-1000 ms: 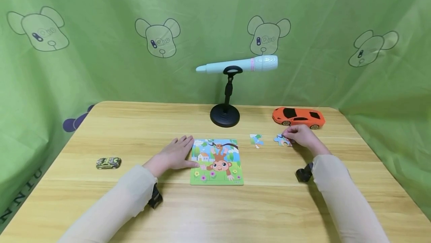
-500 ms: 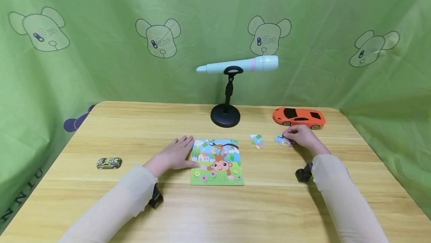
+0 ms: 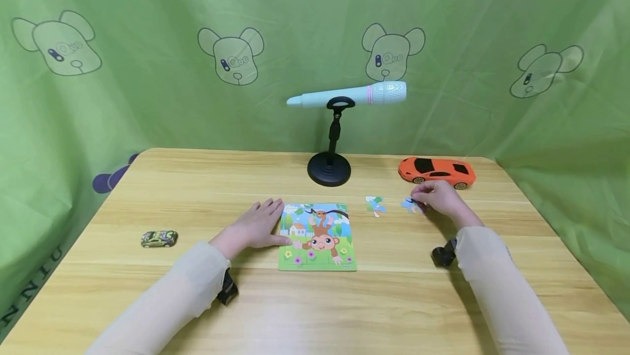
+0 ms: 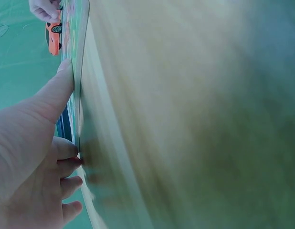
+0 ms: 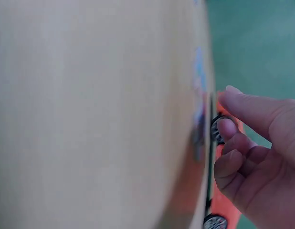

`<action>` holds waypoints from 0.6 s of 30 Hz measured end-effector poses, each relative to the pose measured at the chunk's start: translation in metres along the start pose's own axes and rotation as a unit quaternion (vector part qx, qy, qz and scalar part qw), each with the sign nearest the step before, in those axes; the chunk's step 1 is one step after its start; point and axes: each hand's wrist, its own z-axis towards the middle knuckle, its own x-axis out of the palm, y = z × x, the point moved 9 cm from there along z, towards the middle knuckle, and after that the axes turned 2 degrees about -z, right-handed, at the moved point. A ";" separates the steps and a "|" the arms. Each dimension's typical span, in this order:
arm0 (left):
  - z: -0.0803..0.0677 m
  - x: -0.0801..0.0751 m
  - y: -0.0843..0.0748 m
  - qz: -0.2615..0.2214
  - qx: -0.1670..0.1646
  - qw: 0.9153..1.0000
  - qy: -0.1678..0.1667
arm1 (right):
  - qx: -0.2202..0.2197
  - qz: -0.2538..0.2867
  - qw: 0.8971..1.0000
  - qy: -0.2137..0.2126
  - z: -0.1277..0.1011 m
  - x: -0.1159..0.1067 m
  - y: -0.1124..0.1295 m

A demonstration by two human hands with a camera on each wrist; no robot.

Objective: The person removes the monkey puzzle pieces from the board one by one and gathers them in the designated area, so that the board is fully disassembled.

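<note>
The right hand (image 3: 437,197) has just pinched the loose blue puzzle piece (image 3: 408,205) and tilted its edge off the table (image 3: 197,191) beside the orange toy car (image 3: 436,172), apparently starting a lift, while the left hand (image 3: 258,226), fingers flat, steadies the monkey puzzle board (image 3: 317,237).

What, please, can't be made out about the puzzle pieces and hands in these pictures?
- Head view: the piece under the right hand is partly covered by its fingers; its picture is too small to read.
- Right wrist view: the piece is blurred and edge-on.
- Left wrist view: the puzzle board shows edge-on and blurred; the left hand hides part of it.
- Head view: the loose piece is too small for detail.
</note>
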 end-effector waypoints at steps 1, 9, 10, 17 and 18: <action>0.000 0.000 0.000 0.000 0.000 1.000 0.000 | -0.003 0.001 1.000 -0.002 -0.001 -0.001 0.005; -0.001 0.000 -0.001 0.004 -0.001 1.000 0.002 | -0.061 -0.029 0.998 -0.019 -0.004 -0.001 0.056; -0.001 -0.001 -0.001 0.004 -0.002 1.000 0.002 | -0.073 -0.028 0.997 -0.019 -0.003 0.001 0.063; -0.002 -0.001 -0.002 0.003 -0.003 1.000 0.003 | -0.154 -0.010 0.988 -0.002 -0.003 0.032 0.112; -0.001 -0.001 -0.002 0.003 -0.003 1.000 0.003 | -0.161 -0.006 0.987 0.004 -0.003 0.037 0.117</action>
